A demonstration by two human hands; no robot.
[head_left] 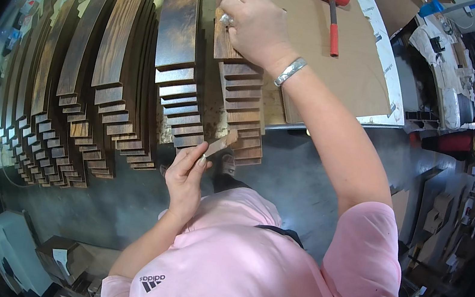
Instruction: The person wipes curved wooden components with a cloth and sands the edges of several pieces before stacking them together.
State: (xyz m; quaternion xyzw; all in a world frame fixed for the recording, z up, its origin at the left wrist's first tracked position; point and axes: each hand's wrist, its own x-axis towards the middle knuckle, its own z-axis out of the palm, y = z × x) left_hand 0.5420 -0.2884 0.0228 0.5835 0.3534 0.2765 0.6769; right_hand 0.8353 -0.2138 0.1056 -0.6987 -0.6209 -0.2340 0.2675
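While the left hand (184,179) pinches a flat strip (218,145), the right hand (260,27) curls over a plank (223,44), grip unclear.

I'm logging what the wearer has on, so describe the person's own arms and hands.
The left hand and right hand are gloveless. A broad silver-coloured bracelet circles the right wrist; no band shows on the left. The right sleeve is short and pink, leaving the forearm bare. The left sleeve, partly in view, is also pink.
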